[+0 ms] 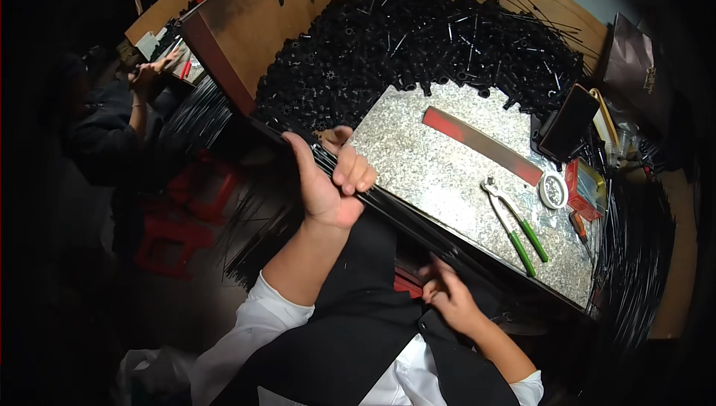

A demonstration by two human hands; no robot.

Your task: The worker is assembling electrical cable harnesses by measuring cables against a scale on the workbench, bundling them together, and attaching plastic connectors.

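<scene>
My left hand (pixel 328 190) is closed round a bundle of thin black rods (pixel 388 211), with its thumb pointing up and its fingers curled over them. The bundle slants down to the right along the table's near edge. My right hand (pixel 453 303) is lower down, in front of my black apron, close under the far part of the bundle. Its fingers are bent and partly smeared by motion, so whether they touch a rod is unclear. Beyond the left hand, a large heap of small black tubular parts (pixel 418 41) covers the back of the speckled tabletop (pixel 418 156).
A worn red flat bar (pixel 481 145), green-handled pincers (pixel 514 227), a small white round dish (pixel 553 190), a red box (pixel 584 191) and an orange-handled screwdriver (pixel 579 228) lie on the table. A phone (pixel 568 123) stands at right. Red stools (pixel 173 244) and another person (pixel 112 130) are left.
</scene>
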